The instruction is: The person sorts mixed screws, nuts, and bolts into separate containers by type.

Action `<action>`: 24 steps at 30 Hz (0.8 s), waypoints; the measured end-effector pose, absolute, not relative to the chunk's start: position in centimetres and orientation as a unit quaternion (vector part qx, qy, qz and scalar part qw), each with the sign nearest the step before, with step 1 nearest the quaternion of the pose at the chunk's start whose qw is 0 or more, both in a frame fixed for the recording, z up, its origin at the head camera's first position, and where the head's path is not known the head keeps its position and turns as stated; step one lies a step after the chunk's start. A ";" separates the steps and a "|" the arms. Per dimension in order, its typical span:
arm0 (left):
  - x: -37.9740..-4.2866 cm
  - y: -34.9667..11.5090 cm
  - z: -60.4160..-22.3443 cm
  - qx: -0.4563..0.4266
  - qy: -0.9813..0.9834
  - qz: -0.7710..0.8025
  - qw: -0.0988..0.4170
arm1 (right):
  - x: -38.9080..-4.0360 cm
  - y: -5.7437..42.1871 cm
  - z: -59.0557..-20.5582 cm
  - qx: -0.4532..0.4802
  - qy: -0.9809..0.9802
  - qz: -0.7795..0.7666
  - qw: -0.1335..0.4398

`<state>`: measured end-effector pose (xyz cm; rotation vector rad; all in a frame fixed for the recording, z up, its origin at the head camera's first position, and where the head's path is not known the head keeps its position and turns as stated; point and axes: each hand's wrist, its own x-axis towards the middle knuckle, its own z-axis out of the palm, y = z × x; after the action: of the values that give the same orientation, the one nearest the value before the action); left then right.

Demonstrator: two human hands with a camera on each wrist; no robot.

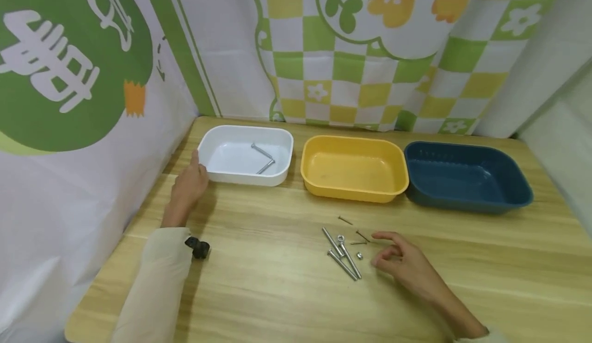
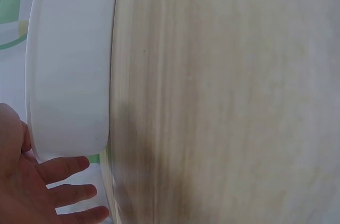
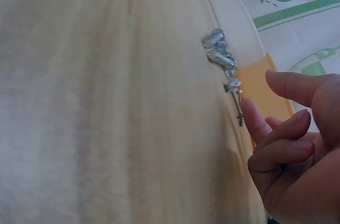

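Observation:
My left hand [image 1: 187, 186] touches the left end of the white tray [image 1: 240, 179], its index finger along the end. Its lower fingers [image 2: 66, 195] spread out straight beside the tray wall in the left wrist view. Two silver bolts [image 1: 262, 151] lie inside that tray. My right hand [image 1: 409, 271] hovers at the right of the loose hardware, thumb and index finger apart with nothing between them. Beside it are a small nut [image 1: 359, 255] and several thin screws [image 1: 363, 236]. Long silver bolts [image 1: 350, 261] lie crossed just to the left, a round nut [image 1: 340, 239] at their upper end.
A yellow tray [image 1: 353, 195] stands in the middle of the row, against a dark blue tray [image 1: 467, 205] at the right. All stand on a wooden table [image 1: 259, 281]. Behind them hangs a patterned cloth [image 1: 342, 76]. A black wrist device [image 1: 198, 248] sits at the left cuff.

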<state>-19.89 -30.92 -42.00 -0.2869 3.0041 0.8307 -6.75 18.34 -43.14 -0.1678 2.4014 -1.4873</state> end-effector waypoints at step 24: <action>-20.1 -31.1 -42.3 -0.089 0.958 0.273 -0.001 | -6.7 15.8 -44.0 -0.110 0.883 -0.447 0.099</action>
<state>-20.09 -31.15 -42.32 -0.2791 3.0119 0.8595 -6.73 15.81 -44.01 -0.3246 2.6105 -1.3208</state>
